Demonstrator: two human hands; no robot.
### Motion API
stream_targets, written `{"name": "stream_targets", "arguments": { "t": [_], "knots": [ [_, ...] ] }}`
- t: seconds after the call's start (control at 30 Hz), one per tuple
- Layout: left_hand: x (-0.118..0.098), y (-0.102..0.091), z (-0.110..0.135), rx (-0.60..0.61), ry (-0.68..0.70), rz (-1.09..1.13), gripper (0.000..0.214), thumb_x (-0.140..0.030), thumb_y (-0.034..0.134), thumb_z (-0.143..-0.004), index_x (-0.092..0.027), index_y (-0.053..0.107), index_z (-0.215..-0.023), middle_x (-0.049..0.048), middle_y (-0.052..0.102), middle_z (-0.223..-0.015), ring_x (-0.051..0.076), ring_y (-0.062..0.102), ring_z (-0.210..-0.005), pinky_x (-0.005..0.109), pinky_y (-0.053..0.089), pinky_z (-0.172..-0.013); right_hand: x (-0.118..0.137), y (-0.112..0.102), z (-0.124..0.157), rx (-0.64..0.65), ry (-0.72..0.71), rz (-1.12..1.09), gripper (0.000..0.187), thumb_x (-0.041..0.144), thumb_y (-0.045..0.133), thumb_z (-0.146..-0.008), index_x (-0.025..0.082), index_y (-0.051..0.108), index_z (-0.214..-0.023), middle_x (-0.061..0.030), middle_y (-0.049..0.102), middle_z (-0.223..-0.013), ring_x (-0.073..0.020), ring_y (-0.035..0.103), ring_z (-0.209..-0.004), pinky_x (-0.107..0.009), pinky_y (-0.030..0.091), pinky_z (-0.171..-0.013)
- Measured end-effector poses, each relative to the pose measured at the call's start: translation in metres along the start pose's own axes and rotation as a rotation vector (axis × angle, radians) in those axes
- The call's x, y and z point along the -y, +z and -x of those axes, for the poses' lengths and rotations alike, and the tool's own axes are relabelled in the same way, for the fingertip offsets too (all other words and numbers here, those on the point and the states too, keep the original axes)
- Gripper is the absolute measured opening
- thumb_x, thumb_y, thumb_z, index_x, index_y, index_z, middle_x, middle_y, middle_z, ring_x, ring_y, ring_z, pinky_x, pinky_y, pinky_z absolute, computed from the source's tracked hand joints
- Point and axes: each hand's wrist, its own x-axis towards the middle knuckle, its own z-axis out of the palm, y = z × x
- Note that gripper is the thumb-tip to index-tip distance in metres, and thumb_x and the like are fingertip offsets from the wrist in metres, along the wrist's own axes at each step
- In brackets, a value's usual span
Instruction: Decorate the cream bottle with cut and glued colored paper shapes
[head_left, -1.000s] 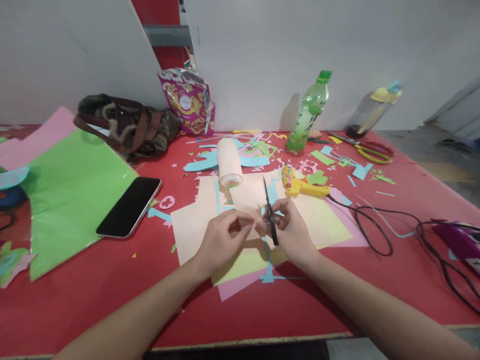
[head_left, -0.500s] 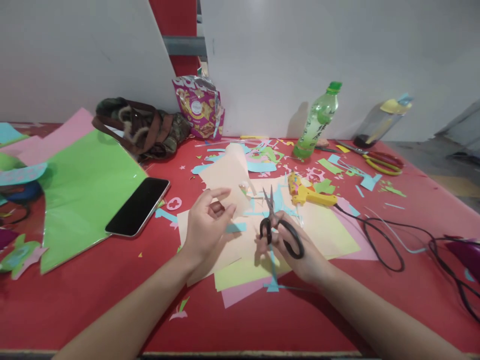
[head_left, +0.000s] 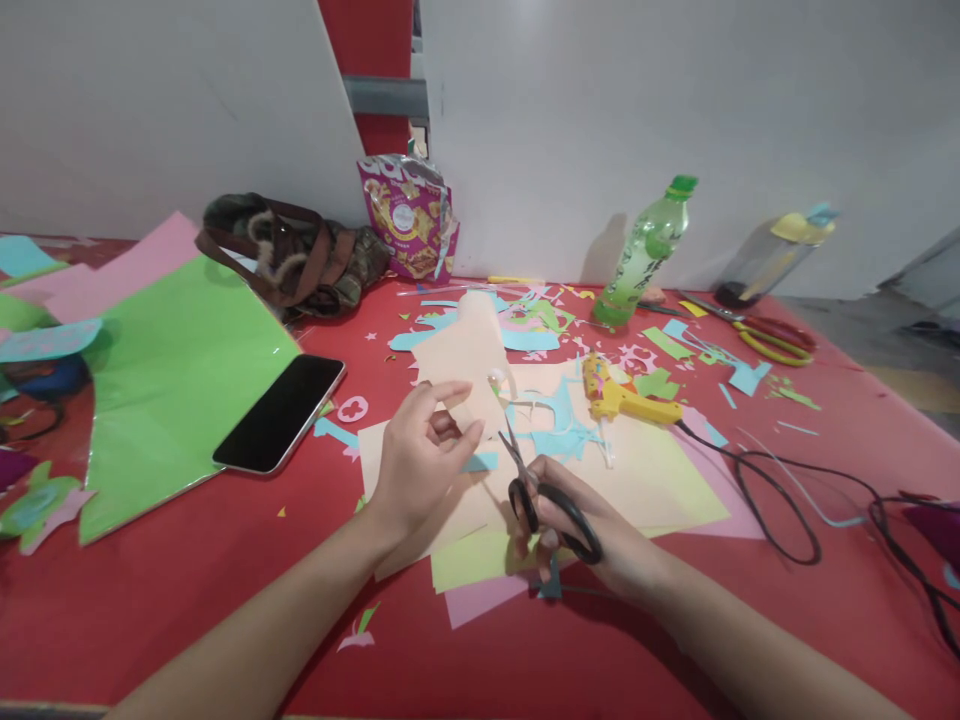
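My right hand grips black-handled scissors, fingers in the loops. The blades are slightly apart and point up and left. My left hand is raised left of the blade tips, its thumb and index fingertips apart; I see nothing clearly held in it. Behind its fingers lies a curled peach paper sheet. Under both hands are stacked sheets, with a yellow sheet and a pink sheet showing at the front. Cut light-blue paper lies just beyond the scissors.
A yellow glue gun with a black cord lies to the right. Further back stand a green bottle, a snack bag and a camouflage bag. A phone and green sheets lie left.
The scissors have tilted left, so their tips are nearer my left hand, and the blades have come closer together. My left hand keeps much the same pose. The whole view has shifted slightly.
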Motion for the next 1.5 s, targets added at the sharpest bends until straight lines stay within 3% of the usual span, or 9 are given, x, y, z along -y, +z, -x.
{"name": "stream_targets", "arguments": {
  "t": [0.4, 0.93, 1.27, 1.5],
  "knots": [
    [-0.006, 0.002, 0.004, 0.047, 0.045, -0.116, 0.024, -0.02, 0.057, -0.07, -0.017, 0.054, -0.093, 0.0036, 0.053, -0.09, 0.007, 0.053, -0.056, 0.019, 0.045, -0.049, -0.003, 0.001, -0.002, -0.022, -0.028, -0.021, 0.036, 0.047, 0.059, -0.068, 0.022, 0.034, -0.075, 0.0063, 0.049, -0.061, -0.0079, 0.053, -0.046, -0.021, 0.043, -0.043],
    [-0.006, 0.0, 0.004, 0.073, 0.06, -0.128, 0.026, -0.019, 0.058, -0.07, -0.018, 0.054, -0.096, 0.0035, 0.054, -0.092, 0.007, 0.053, -0.06, 0.021, 0.047, -0.054, -0.006, 0.0, -0.002, -0.009, -0.051, -0.016, 0.035, 0.047, 0.058, -0.069, 0.022, 0.035, -0.075, 0.007, 0.05, -0.055, -0.0104, 0.056, -0.048, -0.022, 0.042, -0.044],
    [0.005, -0.002, 0.001, 0.097, 0.095, -0.093, 0.03, -0.022, 0.058, -0.07, -0.02, 0.053, -0.1, 0.0054, 0.054, -0.1, 0.01, 0.056, -0.063, 0.026, 0.05, -0.06, -0.004, -0.001, -0.001, -0.024, -0.031, 0.049, 0.036, 0.05, 0.056, -0.069, 0.021, 0.035, -0.074, 0.0057, 0.053, -0.05, -0.0108, 0.055, -0.043, -0.018, 0.037, -0.038],
    [0.002, -0.004, 0.0, 0.102, 0.098, -0.12, 0.03, -0.021, 0.058, -0.07, -0.02, 0.054, -0.099, 0.0057, 0.054, -0.104, 0.008, 0.055, -0.062, 0.023, 0.048, -0.057, -0.002, 0.0, -0.001, -0.047, 0.007, 0.047, 0.04, 0.051, 0.059, -0.066, 0.021, 0.034, -0.073, 0.0069, 0.052, -0.047, -0.0106, 0.055, -0.04, -0.018, 0.038, -0.037]
  ]
}}
